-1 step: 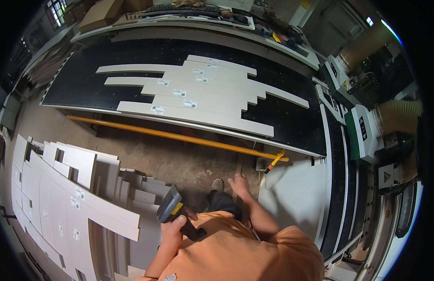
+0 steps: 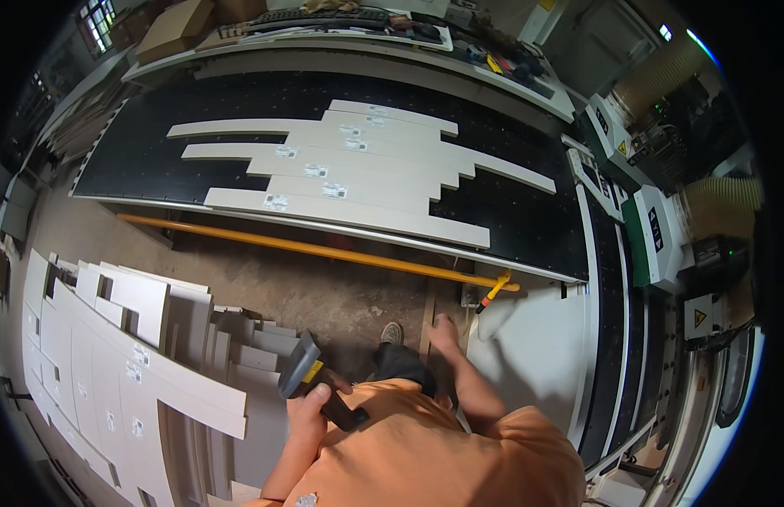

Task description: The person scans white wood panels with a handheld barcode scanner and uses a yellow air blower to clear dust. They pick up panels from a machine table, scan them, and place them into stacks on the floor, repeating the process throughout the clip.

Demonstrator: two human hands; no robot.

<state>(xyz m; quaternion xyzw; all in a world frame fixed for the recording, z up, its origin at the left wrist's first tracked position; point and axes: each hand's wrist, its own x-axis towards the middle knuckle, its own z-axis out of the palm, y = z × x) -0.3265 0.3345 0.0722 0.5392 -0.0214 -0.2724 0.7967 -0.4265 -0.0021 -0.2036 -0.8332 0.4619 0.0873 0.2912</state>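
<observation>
My left hand (image 2: 307,411) is wrapped round the handle of a barcode scanner (image 2: 300,372), dark grey with a yellow label, held in front of my orange shirt. The scanner's head tilts up and away from me. My right hand (image 2: 443,335) hangs low beside my leg, fingers loosely curled, and nothing shows in it. Ahead of both hands, light board strips (image 2: 358,173) with white printed labels lie side by side on a black machine bed (image 2: 527,220), their ends staggered. To the left of the scanner is a stack of light cut panels (image 2: 87,355), several of them labelled.
A yellow rail (image 2: 324,248) runs along the bed's near side, with a yellow-and-black handle (image 2: 493,291) at its right end. White machine heads (image 2: 658,241) with ribbed hoses stand at the right. Behind the bed, a bench (image 2: 324,42) carries a keyboard, tools and cardboard boxes.
My right hand has moved slightly to the right, and its fingers have drawn in. The scanner in my left hand has barely shifted. The whole view has moved a little.
</observation>
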